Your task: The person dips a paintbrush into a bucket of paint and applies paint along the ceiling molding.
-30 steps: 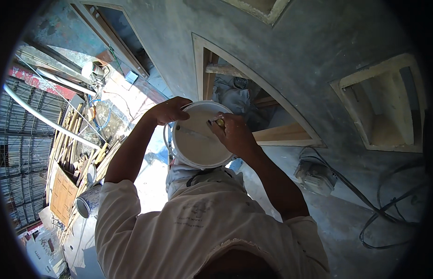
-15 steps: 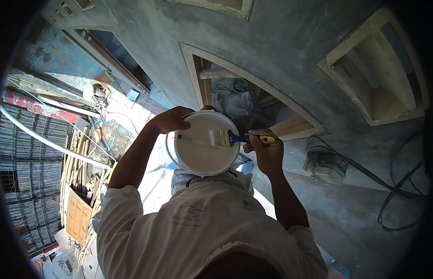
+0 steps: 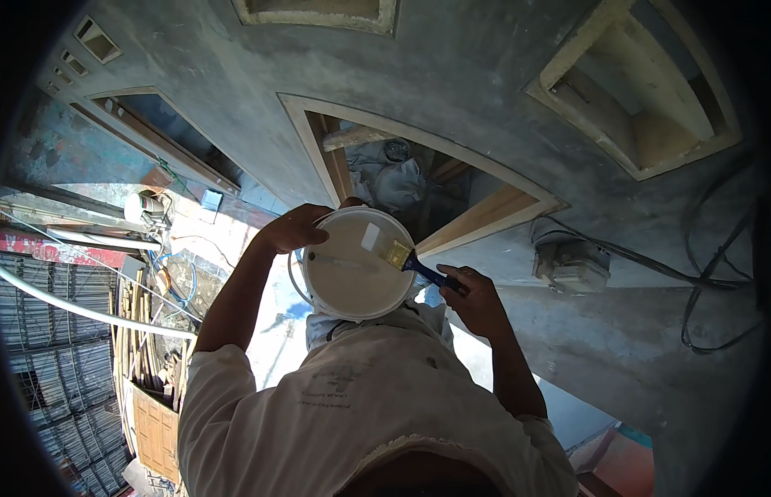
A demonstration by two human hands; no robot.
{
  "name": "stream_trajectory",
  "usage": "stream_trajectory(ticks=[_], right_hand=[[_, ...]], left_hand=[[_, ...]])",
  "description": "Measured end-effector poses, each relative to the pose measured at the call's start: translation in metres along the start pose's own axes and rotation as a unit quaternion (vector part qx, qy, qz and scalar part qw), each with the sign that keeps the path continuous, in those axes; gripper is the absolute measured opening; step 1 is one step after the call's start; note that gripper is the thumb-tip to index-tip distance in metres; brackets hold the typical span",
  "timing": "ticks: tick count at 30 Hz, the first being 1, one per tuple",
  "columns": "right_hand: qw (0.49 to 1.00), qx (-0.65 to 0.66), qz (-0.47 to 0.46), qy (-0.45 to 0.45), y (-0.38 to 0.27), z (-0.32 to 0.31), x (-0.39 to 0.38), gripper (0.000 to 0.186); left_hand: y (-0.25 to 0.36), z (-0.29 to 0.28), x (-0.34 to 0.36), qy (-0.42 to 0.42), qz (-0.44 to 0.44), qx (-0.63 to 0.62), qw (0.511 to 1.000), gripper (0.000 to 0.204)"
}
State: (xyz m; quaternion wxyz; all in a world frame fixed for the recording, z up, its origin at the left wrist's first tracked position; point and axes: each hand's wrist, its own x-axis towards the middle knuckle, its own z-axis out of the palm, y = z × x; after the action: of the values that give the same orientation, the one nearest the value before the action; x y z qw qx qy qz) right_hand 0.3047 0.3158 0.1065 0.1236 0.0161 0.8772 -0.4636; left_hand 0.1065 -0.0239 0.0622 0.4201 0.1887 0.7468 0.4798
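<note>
Head view, looking straight down a grey rendered wall (image 3: 485, 99): a person in a paint-flecked white shirt (image 3: 352, 414) works high above a yard. The left hand (image 3: 294, 228) grips the far rim of a white bucket (image 3: 356, 265), fingers curled over the edge and clamped on it, holding the bucket close against the chest. The bucket holds pale cream paint. The right hand (image 3: 476, 294) is closed around the blue handle of a paintbrush (image 3: 410, 258), fingers wrapped tight; the brush's light bristles rest at the bucket's right rim, just over the paint.

Directly beyond the bucket lies an arched window opening (image 3: 418, 178) with a cream-painted frame, a bundled sack (image 3: 398, 182) visible inside it. A smaller recessed opening (image 3: 642, 91) sits to the upper right, and a grey box (image 3: 572, 265) with dark cables (image 3: 708, 273) is fixed to the wall near the right hand. Far below on the left are stacked timber (image 3: 141, 356), a white pipe (image 3: 79, 306) and corrugated roofing (image 3: 45, 331).

Judged from this frame, loading the brush cleanly calls for wiping excess off against the inner rim, keeping the bucket level in the left hand, and lifting the bristles out slowly so no drips fall to the yard.
</note>
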Motion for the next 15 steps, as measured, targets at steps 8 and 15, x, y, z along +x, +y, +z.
stream_trajectory(ticks=[8, 15], right_hand=[[0.948, -0.295, -0.117, -0.016, -0.032, 0.003, -0.012, 0.030], [0.969, -0.239, -0.052, -0.018, -0.002, 0.018, -0.004, 0.026]], left_hand=[[-0.002, -0.001, 0.004, -0.012, -0.002, -0.016, 1.000, 0.052], [0.012, 0.006, 0.002, 0.016, -0.015, 0.001, 1.000, 0.053]])
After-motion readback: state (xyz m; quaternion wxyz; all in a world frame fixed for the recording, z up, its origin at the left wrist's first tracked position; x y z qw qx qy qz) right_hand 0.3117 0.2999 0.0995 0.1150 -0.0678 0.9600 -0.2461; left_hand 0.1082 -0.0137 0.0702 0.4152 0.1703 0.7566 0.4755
